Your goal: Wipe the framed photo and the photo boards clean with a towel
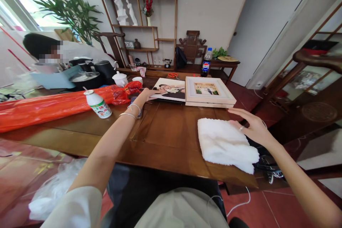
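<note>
My left hand [145, 97] reaches across the wooden table [165, 131] and grips the near left edge of a frameless photo print [171, 89]. Right of that print lies a white-framed photo [208, 91], flat on the table. My right hand [252, 126] rests with its fingers stretched out on the right edge of a folded white towel [224, 144], which lies near the table's front right corner. There is a ring on that hand and bracelets on my left wrist.
A long red plastic bundle [53, 105] and a small white bottle [99, 105] lie at the left. Teapot, cups and pots stand behind them, near another person [50, 48]. A Pepsi bottle [206, 64] and orange scissors [173, 75] are at the back. A plastic bag [53, 188] lies on the floor.
</note>
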`<state>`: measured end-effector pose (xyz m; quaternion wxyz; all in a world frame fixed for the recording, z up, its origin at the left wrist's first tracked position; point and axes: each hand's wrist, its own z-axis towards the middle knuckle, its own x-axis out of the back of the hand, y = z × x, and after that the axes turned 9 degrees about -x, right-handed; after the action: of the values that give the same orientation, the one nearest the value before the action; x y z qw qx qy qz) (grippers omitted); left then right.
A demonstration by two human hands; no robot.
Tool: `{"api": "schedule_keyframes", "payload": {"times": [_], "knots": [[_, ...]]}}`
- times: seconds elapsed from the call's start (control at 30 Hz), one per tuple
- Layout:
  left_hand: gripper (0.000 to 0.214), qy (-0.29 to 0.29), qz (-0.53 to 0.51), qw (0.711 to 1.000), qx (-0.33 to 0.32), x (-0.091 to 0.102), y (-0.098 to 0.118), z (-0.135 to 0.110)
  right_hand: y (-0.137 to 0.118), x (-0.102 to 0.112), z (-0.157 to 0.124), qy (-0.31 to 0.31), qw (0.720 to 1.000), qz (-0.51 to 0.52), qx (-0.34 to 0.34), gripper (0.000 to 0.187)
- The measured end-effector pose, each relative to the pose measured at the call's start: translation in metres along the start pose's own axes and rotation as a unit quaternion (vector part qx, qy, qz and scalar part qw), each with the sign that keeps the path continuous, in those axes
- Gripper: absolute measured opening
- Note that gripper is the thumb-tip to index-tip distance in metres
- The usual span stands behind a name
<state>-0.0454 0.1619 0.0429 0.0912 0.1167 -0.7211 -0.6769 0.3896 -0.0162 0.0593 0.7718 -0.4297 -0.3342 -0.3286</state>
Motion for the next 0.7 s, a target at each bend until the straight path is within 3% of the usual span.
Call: {"api": "schedule_keyframes", "payload": {"times": [0.1,0.3,0.43,0.5,0.57,0.7], "knots": [[0.024,0.023,-0.049,0.998,0.014,0.000,-0.001,-0.004,0.003,-0.003,-0.006,-0.007,1.000,0.029,-0.008,0.037],[0.011,0.082,-0.133,0.988,0.006,0.009,0.003,-0.014,-0.018,-0.004,-0.023,-0.020,0.999,0.033,0.009,0.039],[0.004,0.088,-0.169,0.982,-0.011,0.026,0.014,-0.028,-0.003,-0.002,-0.016,0.023,0.993,0.094,-0.069,0.039],[0.004,0.088,-0.215,0.972,-0.024,0.037,0.024,-0.038,0.021,-0.008,0.000,0.086,0.964,0.201,-0.151,0.040],[0.005,0.084,-0.252,0.964,-0.008,0.047,0.035,-0.050,0.048,-0.018,0.023,0.174,0.882,0.332,-0.287,0.040],[0.009,0.082,-0.266,0.961,-0.012,0.058,0.050,-0.079,0.083,-0.039,0.065,0.165,0.815,0.402,-0.384,0.017]]}}
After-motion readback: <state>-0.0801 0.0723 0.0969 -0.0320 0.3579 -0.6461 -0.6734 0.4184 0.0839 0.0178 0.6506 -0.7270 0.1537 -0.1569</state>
